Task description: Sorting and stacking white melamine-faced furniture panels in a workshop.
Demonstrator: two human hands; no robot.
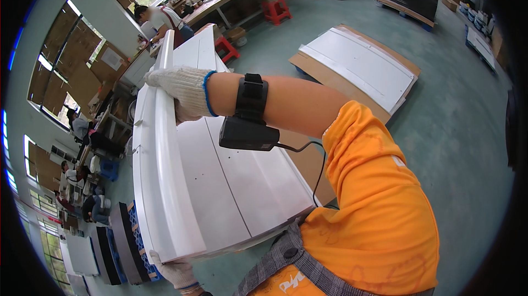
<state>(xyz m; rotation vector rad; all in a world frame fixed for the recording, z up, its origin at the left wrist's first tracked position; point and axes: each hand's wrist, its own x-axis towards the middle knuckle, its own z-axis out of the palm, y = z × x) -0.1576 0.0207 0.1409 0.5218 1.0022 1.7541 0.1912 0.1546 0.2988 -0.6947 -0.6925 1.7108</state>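
While the right hand (184,90) clasps a white strip (171,186), the left hand (175,274), its grip unclear, meets the near end.

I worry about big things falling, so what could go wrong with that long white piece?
The right hand grips the long white piece and the left hand is at its lower end; if a glove slipped, it might tip. Its edge could scratch the flat white panel beside it. The thin cable from the black box on the right wrist might snag.
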